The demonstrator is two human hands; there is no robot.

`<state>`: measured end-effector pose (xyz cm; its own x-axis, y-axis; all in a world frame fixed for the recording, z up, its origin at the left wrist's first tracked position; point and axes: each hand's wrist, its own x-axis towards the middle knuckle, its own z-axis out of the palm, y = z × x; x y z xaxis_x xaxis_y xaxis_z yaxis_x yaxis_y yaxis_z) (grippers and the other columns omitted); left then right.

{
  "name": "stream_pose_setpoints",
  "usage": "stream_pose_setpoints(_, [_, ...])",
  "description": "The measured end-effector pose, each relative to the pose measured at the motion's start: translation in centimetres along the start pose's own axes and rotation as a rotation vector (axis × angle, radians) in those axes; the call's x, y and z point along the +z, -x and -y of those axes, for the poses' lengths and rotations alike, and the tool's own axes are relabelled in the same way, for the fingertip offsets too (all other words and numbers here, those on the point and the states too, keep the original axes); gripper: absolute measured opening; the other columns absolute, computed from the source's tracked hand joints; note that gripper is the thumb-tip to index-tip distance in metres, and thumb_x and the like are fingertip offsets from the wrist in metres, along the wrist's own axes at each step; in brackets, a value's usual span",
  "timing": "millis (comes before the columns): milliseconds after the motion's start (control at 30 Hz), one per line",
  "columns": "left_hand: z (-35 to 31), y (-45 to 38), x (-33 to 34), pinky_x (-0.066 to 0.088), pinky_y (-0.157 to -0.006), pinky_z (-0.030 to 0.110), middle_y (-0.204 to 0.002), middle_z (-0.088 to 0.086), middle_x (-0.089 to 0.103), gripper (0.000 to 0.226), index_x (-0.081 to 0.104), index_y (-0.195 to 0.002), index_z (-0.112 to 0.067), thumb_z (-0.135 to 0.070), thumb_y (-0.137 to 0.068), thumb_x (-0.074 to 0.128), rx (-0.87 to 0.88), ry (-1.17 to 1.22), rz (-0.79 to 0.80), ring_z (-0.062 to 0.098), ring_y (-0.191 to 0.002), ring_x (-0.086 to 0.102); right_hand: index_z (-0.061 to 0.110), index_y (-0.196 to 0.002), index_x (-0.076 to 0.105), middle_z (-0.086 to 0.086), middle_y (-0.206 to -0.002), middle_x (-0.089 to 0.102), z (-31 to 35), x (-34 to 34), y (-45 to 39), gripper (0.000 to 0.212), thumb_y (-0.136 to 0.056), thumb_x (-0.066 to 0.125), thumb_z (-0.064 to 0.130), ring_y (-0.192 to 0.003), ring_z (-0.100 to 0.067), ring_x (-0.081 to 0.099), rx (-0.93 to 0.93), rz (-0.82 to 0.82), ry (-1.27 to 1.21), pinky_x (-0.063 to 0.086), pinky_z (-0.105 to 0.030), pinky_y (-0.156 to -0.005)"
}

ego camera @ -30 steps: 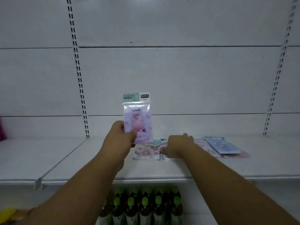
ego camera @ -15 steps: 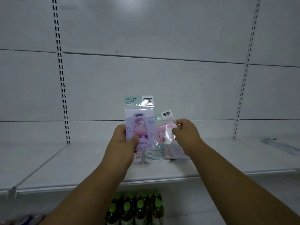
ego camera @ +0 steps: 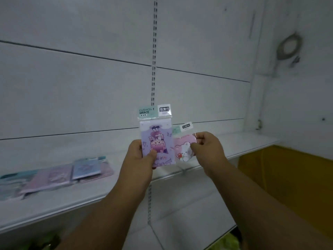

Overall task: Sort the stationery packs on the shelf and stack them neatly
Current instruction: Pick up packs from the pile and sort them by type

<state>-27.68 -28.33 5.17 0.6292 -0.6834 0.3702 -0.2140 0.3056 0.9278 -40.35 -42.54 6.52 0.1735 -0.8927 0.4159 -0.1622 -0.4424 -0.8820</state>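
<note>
At the centre of the frame, the lilac pack point(ego camera: 156, 144) bears a purple cartoon figure under a mint-green and white header. Right of it, the pink pack point(ego camera: 183, 150) shows a white bear with a red heart. At lower left, blurred packs point(ego camera: 55, 176) are teal, pink and pale blue on the white shelf point(ego camera: 108, 192). A yellow-brown panel point(ego camera: 288, 177) fills the right edge.

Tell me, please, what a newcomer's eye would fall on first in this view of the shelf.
First, the two packs held up mid-frame: the left hand grips a purple cartoon pack with a "FASHION GRACE" header, and the right hand pinches a pink bear pack beside it. Next, the blurred row of pastel packs lying flat on the white shelf at lower left.
</note>
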Motion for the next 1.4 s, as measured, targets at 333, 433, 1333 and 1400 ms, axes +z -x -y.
stream_pose_setpoints(333, [3.4,-7.6,14.1,0.054,-0.063,0.031,-0.09,0.002,0.071,0.008,0.06,-0.092,-0.02,-0.013,-0.092,0.061,0.0,-0.12,-0.033,0.02,-0.078,0.069,0.017,-0.096,0.065,-0.005,-0.091,0.072,-7.6,-7.6,-12.4,0.023,-0.08,0.06,0.002,-0.083,-0.024,0.069,0.053,-0.079,-0.076,0.057,-0.041,-0.081])
stream_pose_setpoints(433, [5.1,-11.6,15.8,0.055,-0.062,0.036,-0.084,0.003,0.07,0.005,0.06,-0.087,-0.017,-0.013,-0.087,0.063,-0.02,-0.186,-0.089,0.022,-0.074,0.069,0.016,-0.098,0.065,-0.003,-0.089,0.071,-9.5,-7.6,-16.2,0.023,-0.082,0.057,0.002,-0.074,-0.018,0.066,0.05,-0.101,-0.108,0.054,-0.031,-0.066])
stream_pose_setpoints(1333, [12.6,-23.8,27.5,0.039,-0.059,0.026,-0.068,-0.002,0.054,0.056,0.052,-0.065,-0.017,-0.067,-0.062,0.076,-0.583,-1.289,-0.071,0.014,-0.069,0.052,0.015,-0.097,0.066,-0.006,-0.093,0.074,-21.1,-3.8,-35.5,0.022,-0.079,0.063,0.002,-0.088,-0.026,0.071,0.09,0.554,-0.327,0.058,-0.043,-0.083])
stream_pose_setpoints(1400, [12.4,-24.4,27.7,0.041,-0.062,0.027,-0.071,-0.002,0.057,0.057,0.053,-0.069,-0.017,-0.068,-0.06,0.077,-0.551,-1.381,-0.053,0.016,-0.074,0.056,0.015,-0.097,0.067,-0.007,-0.092,0.075,-21.5,-4.2,-36.1,0.023,-0.077,0.064,0.003,-0.086,-0.027,0.072,0.099,0.556,-0.336,0.058,-0.048,-0.084])
